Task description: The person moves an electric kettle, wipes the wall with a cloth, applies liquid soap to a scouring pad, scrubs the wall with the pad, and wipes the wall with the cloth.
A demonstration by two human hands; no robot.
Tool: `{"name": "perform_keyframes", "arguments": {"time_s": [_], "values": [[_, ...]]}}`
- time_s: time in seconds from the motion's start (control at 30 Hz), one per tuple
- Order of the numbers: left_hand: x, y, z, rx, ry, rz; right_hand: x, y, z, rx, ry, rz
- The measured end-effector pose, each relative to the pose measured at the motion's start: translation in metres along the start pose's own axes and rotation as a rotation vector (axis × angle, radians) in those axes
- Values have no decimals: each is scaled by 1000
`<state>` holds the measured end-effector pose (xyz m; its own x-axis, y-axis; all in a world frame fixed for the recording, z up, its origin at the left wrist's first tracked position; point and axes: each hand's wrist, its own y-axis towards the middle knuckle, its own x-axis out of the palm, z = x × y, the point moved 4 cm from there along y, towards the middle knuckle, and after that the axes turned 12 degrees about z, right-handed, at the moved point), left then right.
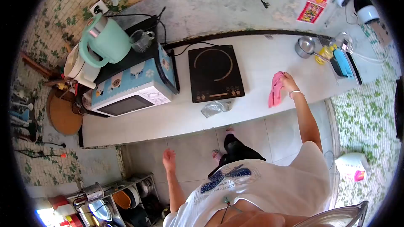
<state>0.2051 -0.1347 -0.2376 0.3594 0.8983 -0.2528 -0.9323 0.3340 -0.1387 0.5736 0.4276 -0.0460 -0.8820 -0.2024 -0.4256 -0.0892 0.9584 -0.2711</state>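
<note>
My right hand (288, 83) is closed on a pink cloth (275, 90), which hangs bunched down from the fingers over the white countertop (256, 67), right of the black induction cooktop (216, 73). A bracelet circles that wrist. My left hand (168, 158) is held in the air in front of the counter's edge, over the floor, with its fingers curled in; whether anything lies inside them is too small to tell. A crumpled clear plastic bag (216, 108) rests on the counter at the cooktop's front edge.
A microwave (134, 101) stands left, under a black rack with a green kettle (109, 42) and a glass mug (142, 41). A metal pot (304, 46), a yellow item and a blue-handled tool (344, 64) sit at the right end. A shelf rack (126, 201) is lower left.
</note>
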Motion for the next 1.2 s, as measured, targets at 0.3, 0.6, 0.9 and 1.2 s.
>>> {"name": "perform_keyframes", "arguments": {"time_s": [0.3,0.6,0.9,1.2], "values": [[230,-91,144,-14,-221,-713,-27,-104,-3,-78,551,-235],[418,-167,177,-591,-474,-787,-54,-87,92,-401,-125,-602],[501,-219,275,727,92,-1079,-79,-58,150,477,732,-744],[548,69,361,964,86,28,-98,21,182,521,806,-265]]}}
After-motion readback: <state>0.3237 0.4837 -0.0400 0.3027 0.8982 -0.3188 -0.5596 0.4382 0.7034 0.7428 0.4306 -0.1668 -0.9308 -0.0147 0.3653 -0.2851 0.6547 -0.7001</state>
